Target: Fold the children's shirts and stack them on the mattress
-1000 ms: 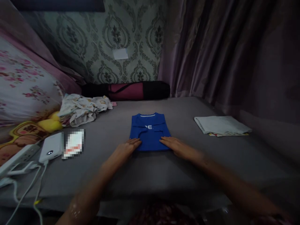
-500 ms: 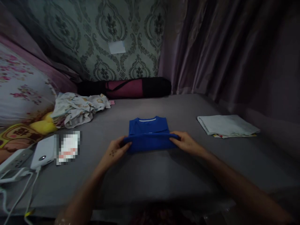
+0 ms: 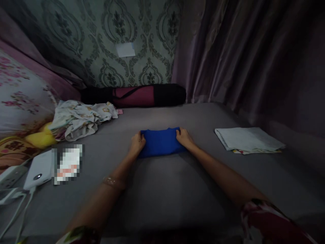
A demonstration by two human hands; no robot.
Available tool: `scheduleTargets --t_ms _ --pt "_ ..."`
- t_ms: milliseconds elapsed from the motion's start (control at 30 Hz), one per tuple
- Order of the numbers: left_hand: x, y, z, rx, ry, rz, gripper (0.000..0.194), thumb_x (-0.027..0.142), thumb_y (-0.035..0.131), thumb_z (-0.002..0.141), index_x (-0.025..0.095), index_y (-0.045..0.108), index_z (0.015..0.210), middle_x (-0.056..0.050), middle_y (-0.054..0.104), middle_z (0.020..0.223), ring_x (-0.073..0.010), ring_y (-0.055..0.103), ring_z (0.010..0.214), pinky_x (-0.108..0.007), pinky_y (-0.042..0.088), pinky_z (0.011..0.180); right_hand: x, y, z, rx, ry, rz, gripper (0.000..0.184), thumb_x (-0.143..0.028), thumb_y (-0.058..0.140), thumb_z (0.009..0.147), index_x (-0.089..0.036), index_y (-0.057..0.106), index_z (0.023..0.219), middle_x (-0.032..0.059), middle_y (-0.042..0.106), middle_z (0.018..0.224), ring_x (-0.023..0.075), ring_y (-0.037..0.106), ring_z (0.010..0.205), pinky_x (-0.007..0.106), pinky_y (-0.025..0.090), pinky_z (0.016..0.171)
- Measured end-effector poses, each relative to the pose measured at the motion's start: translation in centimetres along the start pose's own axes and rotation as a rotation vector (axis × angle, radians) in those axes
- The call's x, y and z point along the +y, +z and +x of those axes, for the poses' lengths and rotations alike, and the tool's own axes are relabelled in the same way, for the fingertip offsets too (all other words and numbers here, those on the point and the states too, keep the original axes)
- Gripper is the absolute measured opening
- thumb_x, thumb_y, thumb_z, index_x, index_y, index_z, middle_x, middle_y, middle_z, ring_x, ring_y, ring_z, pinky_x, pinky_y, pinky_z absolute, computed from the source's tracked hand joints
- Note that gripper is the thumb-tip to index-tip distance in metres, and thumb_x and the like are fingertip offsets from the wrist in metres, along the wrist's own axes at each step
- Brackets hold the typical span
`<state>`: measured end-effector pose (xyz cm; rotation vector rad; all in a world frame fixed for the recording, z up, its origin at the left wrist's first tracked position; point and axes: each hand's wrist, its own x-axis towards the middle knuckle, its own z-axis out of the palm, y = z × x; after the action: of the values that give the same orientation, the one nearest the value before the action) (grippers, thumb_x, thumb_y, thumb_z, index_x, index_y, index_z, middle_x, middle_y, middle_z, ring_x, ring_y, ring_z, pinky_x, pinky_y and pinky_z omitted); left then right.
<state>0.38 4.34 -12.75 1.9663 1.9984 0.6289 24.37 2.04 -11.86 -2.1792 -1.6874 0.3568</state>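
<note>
A blue shirt (image 3: 161, 143), folded into a flat rectangle, lies on the grey bed sheet (image 3: 162, 189) in the middle of the view. At its upper left corner, my left hand (image 3: 138, 141) is closed on the fabric, thumb toward the shirt. My right hand (image 3: 185, 137) pinches the upper right corner in the same way. The folded-over layer covers most of the collar, and only small bits of the shoulder edge show behind it.
Folded pale cloth (image 3: 248, 139) lies to the right. At left are a crumpled patterned cloth (image 3: 83, 118), a yellow plush (image 3: 40, 137), a white power bank (image 3: 40, 169) with cables and a power strip (image 3: 11, 176). A long black-and-maroon bag (image 3: 134, 95) rests along the wall.
Both hands have moved away from me, carrying the shirt's near edge up over the collar. The shirt is now a shorter rectangle, and the white neckline is covered.
</note>
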Motion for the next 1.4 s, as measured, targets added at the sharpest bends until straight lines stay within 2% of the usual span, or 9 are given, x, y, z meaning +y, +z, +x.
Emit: scheduleTargets --t_ms 233,467,767,867,967,1067,1167,1300,1400 --pt "0.1 1.0 0.7 -0.011 -0.007 0.145 0.036 0.027 0.030 0.097 0.017 0.055 0.120 -0.016 0.069 0.100 -0.0282 0.068 0.092 -0.035 0.050 0.076 -0.7 0.1 0.4 -0.010 -0.014 -0.145 0.044 -0.038 0.024 0.101 -0.015 0.050 0.127 0.0172 0.066 0.110 0.0278 0.063 0.105 0.038 0.044 0.089" --pt "0.4 1.3 0.8 -0.016 -0.078 0.238 0.039 0.033 0.030 0.097 0.010 0.058 0.112 -0.020 0.069 0.101 -0.0310 0.068 0.093 -0.037 0.050 0.078 -0.9 0.7 0.2 0.016 0.065 -0.183 0.040 -0.036 0.028 0.101 -0.013 0.053 0.122 0.0182 0.067 0.109 0.0274 0.064 0.104 0.038 0.044 0.089" --pt "-0.1 1.4 1.3 0.037 -0.093 0.149 0.040 0.033 0.033 0.095 0.008 0.061 0.106 -0.023 0.069 0.096 -0.0319 0.068 0.091 -0.038 0.049 0.076 -1.1 0.9 0.2 0.052 0.088 -0.169 0.038 -0.034 0.031 0.100 -0.012 0.057 0.116 0.0191 0.069 0.102 0.0288 0.066 0.100 0.038 0.046 0.085" --pt "-0.2 1.0 1.3 0.018 -0.109 0.116 0.038 0.033 0.032 0.096 0.009 0.061 0.105 -0.020 0.069 0.096 -0.0291 0.067 0.092 -0.035 0.049 0.076 -0.5 0.5 0.8 -0.002 0.066 -0.136 0.040 -0.035 0.031 0.099 -0.013 0.058 0.118 0.0177 0.069 0.106 0.0279 0.066 0.100 0.036 0.047 0.083" --pt "0.1 0.1 0.7 0.073 -0.054 0.168 0.037 0.031 0.035 0.095 0.006 0.058 0.109 -0.022 0.065 0.105 -0.0296 0.064 0.098 -0.035 0.049 0.081 -0.2 -0.3 0.8 -0.069 0.033 -0.112 0.042 -0.036 0.028 0.100 -0.014 0.060 0.116 0.0172 0.068 0.107 0.0274 0.065 0.100 0.034 0.047 0.082" --pt "1.3 -0.5 -0.4 0.119 0.098 0.278 0.037 0.028 0.037 0.094 0.004 0.055 0.115 -0.024 0.059 0.115 -0.0317 0.059 0.107 -0.039 0.046 0.088 -1.2 -0.4 -0.2 0.028 -0.039 -0.188 0.042 -0.029 0.026 0.099 -0.010 0.059 0.117 0.0212 0.065 0.110 0.0292 0.062 0.104 0.038 0.045 0.087" --pt "3.0 -0.1 -1.4 0.041 0.257 0.285 0.040 0.026 0.034 0.094 0.007 0.052 0.125 -0.021 0.056 0.125 -0.0306 0.054 0.116 -0.040 0.043 0.095 -3.2 0.5 -1.6 0.099 -0.240 -0.222 0.043 -0.026 0.026 0.099 -0.009 0.057 0.123 0.0211 0.060 0.124 0.0285 0.054 0.118 0.042 0.037 0.101" --pt "4.1 1.9 -2.0 -0.059 0.351 0.291 0.047 0.024 0.030 0.096 0.009 0.044 0.138 -0.017 0.044 0.146 -0.0297 0.035 0.138 -0.045 0.028 0.112 -4.7 2.7 -2.8 0.027 -0.517 -0.219 0.049 -0.027 0.028 0.097 -0.010 0.046 0.140 0.0128 0.042 0.148 0.0245 0.032 0.138 0.042 0.019 0.115" --pt "3.6 3.2 -2.2 -0.098 0.354 0.315 0.050 0.029 0.028 0.097 0.010 0.043 0.141 -0.015 0.038 0.151 -0.0300 0.026 0.143 -0.048 0.020 0.116 -4.5 3.9 -2.9 -0.048 -0.541 -0.226 0.052 -0.028 0.030 0.096 -0.011 0.042 0.144 0.0115 0.035 0.153 0.0260 0.025 0.142 0.047 0.014 0.117"
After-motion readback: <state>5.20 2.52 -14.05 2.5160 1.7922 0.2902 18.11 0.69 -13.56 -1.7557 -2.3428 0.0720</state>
